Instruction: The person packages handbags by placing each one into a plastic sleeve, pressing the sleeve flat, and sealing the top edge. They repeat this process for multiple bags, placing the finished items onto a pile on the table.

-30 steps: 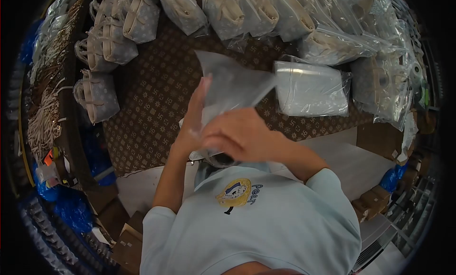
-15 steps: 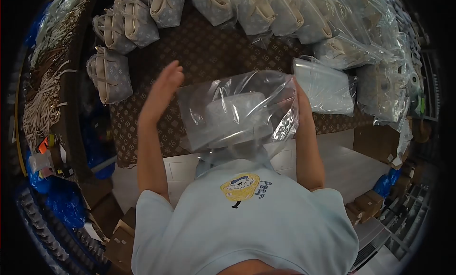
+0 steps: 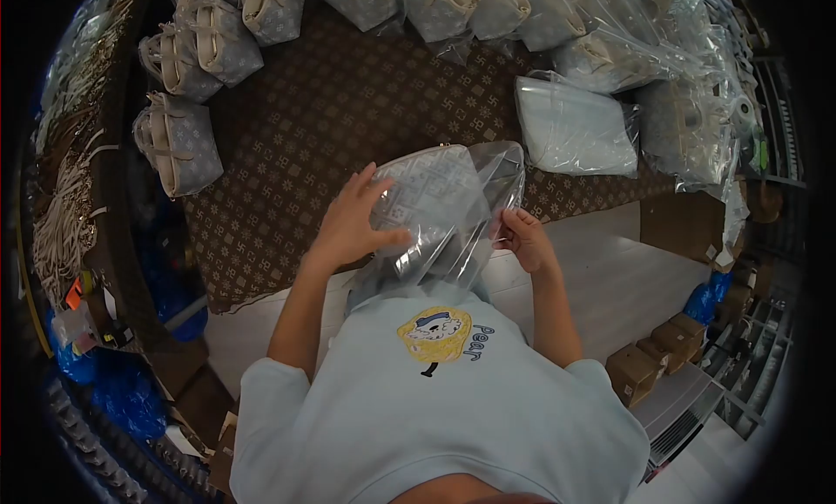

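A light grey patterned zip pouch lies partly inside a clear plastic bag, close in front of my body at the table's near edge. My left hand rests at the pouch's left end, fingers and thumb spread apart over its face. At the lower right, my right hand pinches the edge of the plastic bag between thumb and fingers. The pouch's lower part sits behind shiny folds of plastic.
A brown patterned cloth covers the table. Pale handbags stand along its left and far sides, several in plastic. To the right lies a stack of clear plastic bags. Tan straps hang at the left; cardboard boxes stand lower right.
My left hand has come in from the upper left onto the pouch. My right hand has moved down and pinches the bag's edge. The pouch is turned and shows its patterned face.
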A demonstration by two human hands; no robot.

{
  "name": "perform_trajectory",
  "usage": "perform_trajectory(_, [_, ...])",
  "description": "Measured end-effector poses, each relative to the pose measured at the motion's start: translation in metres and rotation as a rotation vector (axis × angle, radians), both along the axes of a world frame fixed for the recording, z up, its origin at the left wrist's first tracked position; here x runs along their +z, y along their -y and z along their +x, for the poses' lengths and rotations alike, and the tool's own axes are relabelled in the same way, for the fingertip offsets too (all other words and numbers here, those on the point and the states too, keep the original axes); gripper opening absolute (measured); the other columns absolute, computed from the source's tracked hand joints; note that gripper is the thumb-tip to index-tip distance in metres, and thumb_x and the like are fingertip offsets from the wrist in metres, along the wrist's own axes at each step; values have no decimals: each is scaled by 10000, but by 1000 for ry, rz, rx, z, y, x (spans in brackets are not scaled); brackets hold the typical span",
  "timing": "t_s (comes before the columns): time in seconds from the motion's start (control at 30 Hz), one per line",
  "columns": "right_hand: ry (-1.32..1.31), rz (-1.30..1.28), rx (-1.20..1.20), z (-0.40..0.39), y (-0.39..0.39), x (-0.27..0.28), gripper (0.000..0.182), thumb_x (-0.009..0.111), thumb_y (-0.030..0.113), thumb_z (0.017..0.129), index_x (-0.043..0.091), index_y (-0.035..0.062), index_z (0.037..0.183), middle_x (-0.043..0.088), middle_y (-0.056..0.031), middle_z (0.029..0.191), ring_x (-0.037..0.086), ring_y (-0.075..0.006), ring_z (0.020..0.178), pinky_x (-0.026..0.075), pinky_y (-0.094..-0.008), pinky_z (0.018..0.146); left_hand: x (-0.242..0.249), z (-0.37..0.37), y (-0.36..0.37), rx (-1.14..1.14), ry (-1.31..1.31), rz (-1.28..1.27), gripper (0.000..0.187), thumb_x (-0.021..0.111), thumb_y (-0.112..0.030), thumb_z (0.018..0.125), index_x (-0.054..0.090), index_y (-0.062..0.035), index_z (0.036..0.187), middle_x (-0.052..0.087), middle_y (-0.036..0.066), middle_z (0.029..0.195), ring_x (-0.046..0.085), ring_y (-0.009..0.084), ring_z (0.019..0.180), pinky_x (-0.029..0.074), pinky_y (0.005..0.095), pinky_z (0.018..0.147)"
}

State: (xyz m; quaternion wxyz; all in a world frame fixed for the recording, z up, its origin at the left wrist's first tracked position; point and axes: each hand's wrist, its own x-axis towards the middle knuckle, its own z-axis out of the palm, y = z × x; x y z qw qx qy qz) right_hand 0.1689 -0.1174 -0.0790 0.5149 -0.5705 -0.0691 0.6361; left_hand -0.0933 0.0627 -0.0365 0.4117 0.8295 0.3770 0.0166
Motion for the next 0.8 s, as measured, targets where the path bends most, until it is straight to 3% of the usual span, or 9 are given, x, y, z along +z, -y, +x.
perform_trajectory(0.03, [24, 12, -34, 0, -2, 1, 213, 539, 277, 916, 618, 81, 936, 639, -3, 795, 603, -97, 662, 490, -235, 589, -3, 8, 8, 1, -13, 3, 523, 645, -380, 782, 540, -96, 1208, 276, 136, 1449, 300, 336, 1306, 285, 455, 1038])
perform_trajectory(0.1, [58, 31, -8, 2, -9, 5, 205, 538, 272, 917, 613, 81, 916, 635, -5, 782, 598, -95, 655, 486, -231, 584, -19, 17, 20, 18, -86, 466, 382, 681, -313, 742, 593, -80, 1032, 359, 127, 1395, 336, 368, 1269, 343, 475, 977])
perform_trajectory(0.23, [165, 70, 95, 7, -19, 5, 205, 529, 258, 922, 594, 74, 858, 618, -7, 736, 573, -84, 623, 475, -227, 582, -23, 35, -9, 77, 71, 389, 226, 675, -227, 728, 568, -69, 848, 541, 114, 1175, 485, 323, 1122, 402, 469, 891])
perform_trajectory(0.3, [138, 73, 91, 8, -21, 1, 201, 534, 251, 921, 592, 71, 854, 612, -8, 733, 564, -81, 620, 472, -226, 584, 15, 48, -41, 120, -267, 192, 139, 642, -184, 747, 556, -86, 795, 611, 64, 909, 579, 261, 924, 429, 462, 835])
perform_trajectory(0.37, [115, 82, 101, -1, -28, -4, 197, 538, 244, 920, 590, 68, 849, 606, -9, 730, 556, -78, 616, 470, -224, 587, 16, 53, -86, 93, -193, 532, 82, 605, -152, 774, 541, -101, 773, 591, 41, 750, 601, 237, 810, 422, 454, 840])
perform_trajectory(0.5, [69, 168, -233, -42, -48, -9, 192, 561, 253, 911, 583, 68, 863, 598, -8, 758, 550, -79, 637, 480, -238, 600, 46, 81, -140, 293, 102, 1245, 231, 589, -170, 809, 565, -126, 1034, 603, 51, 1050, 561, 217, 1022, 350, 480, 957])
perform_trajectory(0.6, [-90, 186, -481, -57, -52, -7, 199, 559, 257, 912, 587, 60, 894, 621, -18, 819, 583, -94, 680, 504, -254, 638, 65, 103, -78, 175, 218, 1017, 366, 588, -198, 821, 516, -135, 1175, 551, 53, 1203, 490, 245, 1152, 284, 522, 1005])
perform_trajectory(0.67, [-127, -1, -383, -57, -53, 0, 163, 557, 231, 911, 580, 71, 928, 633, -25, 875, 613, -112, 725, 521, -250, 614, 29, 105, -33, 36, 170, 850, 368, 562, -232, 845, 510, -118, 1191, 541, 62, 1225, 452, 287, 1195, 228, 537, 1035])
perform_trajectory(0.8, [-65, 4, -118, -37, -47, 1, 175, 570, 223, 903, 586, 50, 924, 640, -41, 896, 624, -119, 740, 519, -248, 612, -45, 91, -2, 54, 23, 714, 366, 517, -276, 872, 522, -99, 1192, 520, 67, 1251, 411, 281, 1233, 173, 550, 1054])
